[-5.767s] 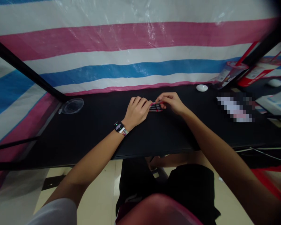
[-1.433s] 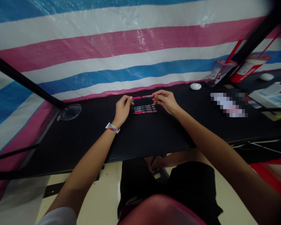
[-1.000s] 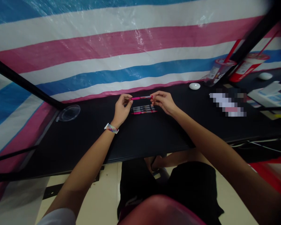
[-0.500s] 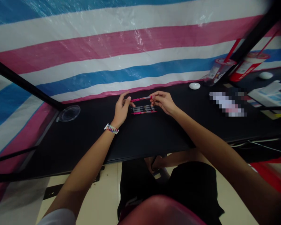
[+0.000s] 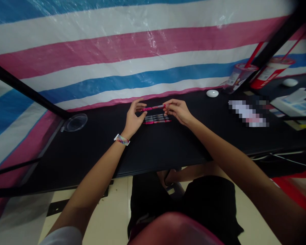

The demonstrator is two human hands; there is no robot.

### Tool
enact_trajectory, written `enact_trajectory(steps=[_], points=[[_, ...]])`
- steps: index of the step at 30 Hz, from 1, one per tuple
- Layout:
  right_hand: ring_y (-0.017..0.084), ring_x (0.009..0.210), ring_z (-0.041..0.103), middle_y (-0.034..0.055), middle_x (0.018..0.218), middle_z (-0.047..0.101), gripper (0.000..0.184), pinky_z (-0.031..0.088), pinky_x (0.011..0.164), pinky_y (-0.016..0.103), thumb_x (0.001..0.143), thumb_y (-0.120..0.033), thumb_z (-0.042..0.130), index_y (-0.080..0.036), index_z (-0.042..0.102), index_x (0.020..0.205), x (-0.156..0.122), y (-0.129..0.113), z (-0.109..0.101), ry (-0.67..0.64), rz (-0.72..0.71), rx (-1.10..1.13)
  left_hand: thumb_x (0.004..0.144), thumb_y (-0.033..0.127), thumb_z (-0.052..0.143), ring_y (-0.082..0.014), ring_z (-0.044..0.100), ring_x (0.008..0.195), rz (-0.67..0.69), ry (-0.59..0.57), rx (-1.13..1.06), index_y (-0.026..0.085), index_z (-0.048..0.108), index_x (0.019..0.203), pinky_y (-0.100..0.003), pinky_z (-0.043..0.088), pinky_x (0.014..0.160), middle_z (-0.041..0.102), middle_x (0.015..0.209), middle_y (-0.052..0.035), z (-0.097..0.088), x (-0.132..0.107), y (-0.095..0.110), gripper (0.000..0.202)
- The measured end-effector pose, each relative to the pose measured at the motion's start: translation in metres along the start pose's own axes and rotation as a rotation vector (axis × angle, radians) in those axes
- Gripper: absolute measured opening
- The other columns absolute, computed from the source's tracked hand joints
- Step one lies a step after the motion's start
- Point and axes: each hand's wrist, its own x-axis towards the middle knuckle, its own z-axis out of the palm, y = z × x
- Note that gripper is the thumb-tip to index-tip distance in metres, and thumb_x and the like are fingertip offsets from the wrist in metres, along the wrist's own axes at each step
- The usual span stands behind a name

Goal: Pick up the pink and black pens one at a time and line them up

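1. The right hand [image 5: 177, 111] pinches one end of a pink pen [image 5: 153, 108], keeping it level above the table [image 5: 153, 146].
2. The left hand [image 5: 134, 117], fingers loosely open, touches its other end.
3. More pens [image 5: 156, 119] lie in a row just beneath both hands.

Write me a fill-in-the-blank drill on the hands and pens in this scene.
1. The right hand pinches one end of a slim ____ pen.
2. The row of pens lies on the ____ tabletop.
3. A multicoloured woven strap circles the ____ wrist.

Missing words: pink; black; left
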Motion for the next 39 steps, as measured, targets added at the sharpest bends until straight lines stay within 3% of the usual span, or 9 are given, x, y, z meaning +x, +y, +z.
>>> enact_trajectory(steps=[2,4,6,8,16,22,28,39], points=[[0.019,0.074,0.07,0.0053,0.082,0.076,0.021,0.063,0.078,0.04,0.078,-0.038,0.09,-0.022,0.081,0.089,0.0,0.0,0.0,-0.009,-0.012,0.011,0.091,0.025,0.08,-0.0227,0.076,0.105,-0.026,-0.016,-0.003,0.028,0.07,0.131,-0.039,0.059,0.097,0.08,0.116,-0.0081,-0.001,0.0,0.001,0.041],[0.019,0.073,0.07,0.0051,0.082,0.077,0.023,0.063,0.078,0.039,0.077,-0.038,0.091,-0.022,0.082,0.09,0.0,0.0,0.0,-0.014,-0.02,0.022,0.098,0.034,0.074,-0.0214,0.077,0.092,-0.09,-0.05,-0.003,0.024,0.076,0.117,-0.037,0.06,0.089,0.081,0.098,-0.0063,-0.002,0.0,0.002,0.021],[0.018,0.071,0.07,0.0051,0.082,0.077,0.024,0.063,0.078,0.04,0.076,-0.039,0.091,-0.021,0.082,0.09,0.0,0.0,0.001,-0.005,-0.02,0.023,0.101,0.04,0.07,-0.0208,0.077,0.082,-0.137,-0.079,0.012,0.022,0.079,0.102,-0.036,0.059,0.083,0.08,0.085,-0.005,-0.003,0.0,0.003,0.02],[0.019,0.071,0.07,0.0056,0.081,0.077,0.023,0.064,0.078,0.041,0.076,-0.038,0.091,-0.021,0.081,0.09,0.0,0.0,0.0,0.007,-0.01,0.014,0.1,0.04,0.072,-0.021,0.077,0.082,-0.139,-0.083,0.017,0.022,0.079,0.095,-0.035,0.059,0.081,0.081,0.084,-0.0051,-0.003,0.001,0.004,0.02],[0.019,0.067,0.068,0.0076,0.078,0.075,0.016,0.064,0.077,0.043,0.08,-0.034,0.085,-0.019,0.081,0.087,-0.002,-0.003,0.001,0.019,0.029,0.001,0.096,0.033,0.079,-0.0235,0.079,0.101,-0.037,-0.044,0.023,0.025,0.083,0.105,-0.042,0.062,0.096,0.085,0.108,-0.0074,-0.003,-0.001,0.011,0.013],[0.02,0.069,0.068,0.0073,0.079,0.075,0.018,0.065,0.08,0.045,0.08,-0.037,0.087,-0.021,0.08,0.087,-0.002,-0.003,0.002,0.02,0.031,0.001,0.096,0.036,0.08,-0.0246,0.08,0.103,-0.047,-0.008,0.008,0.026,0.085,0.109,-0.044,0.063,0.099,0.086,0.11,-0.0084,-0.002,-0.002,0.013,0.016],[0.02,0.073,0.071,0.0065,0.083,0.078,0.022,0.065,0.081,0.044,0.077,-0.038,0.089,-0.022,0.081,0.09,-0.002,0.0,0.003,-0.015,0.012,0.006,0.097,0.035,0.078,-0.0209,0.081,0.088,-0.163,-0.021,-0.097,0.023,0.086,0.108,-0.038,0.066,0.086,0.085,0.093,-0.0083,-0.001,0.0,0.008,0.018],[0.02,0.068,0.069,0.0066,0.08,0.076,0.019,0.065,0.079,0.044,0.079,-0.036,0.087,-0.021,0.08,0.087,-0.002,-0.002,0.002,-0.013,0.028,0.015,0.095,0.035,0.081,-0.0254,0.083,0.104,-0.106,-0.032,-0.061,0.024,0.086,0.108,-0.047,0.065,0.104,0.087,0.109,-0.0092,-0.002,-0.001,0.02,0.018]])
